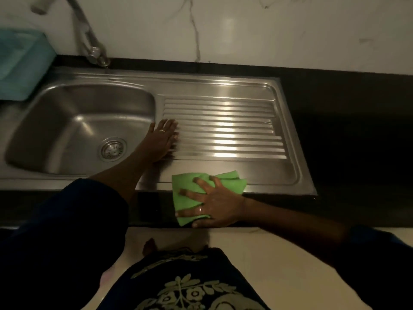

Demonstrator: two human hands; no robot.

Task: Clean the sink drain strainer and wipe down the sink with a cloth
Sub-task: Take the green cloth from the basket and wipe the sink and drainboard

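A stainless steel sink (67, 95) with a ribbed draining board (223, 130) is set into a dark counter. The round drain strainer (112, 149) sits in the basin floor. My left hand (162, 139) lies flat, fingers spread, on the left end of the draining board beside the basin and holds nothing. A green cloth (190, 186) is spread over the sink's front rim and the counter edge. My right hand (212, 204) presses flat on the cloth with fingers apart.
A metal tap (89, 43) rises at the back left by the marble wall. A teal box (20, 63) stands at the far left. Dark counter (346, 142) stretches to the right. Below, the floor and my patterned clothing (185, 285) show.
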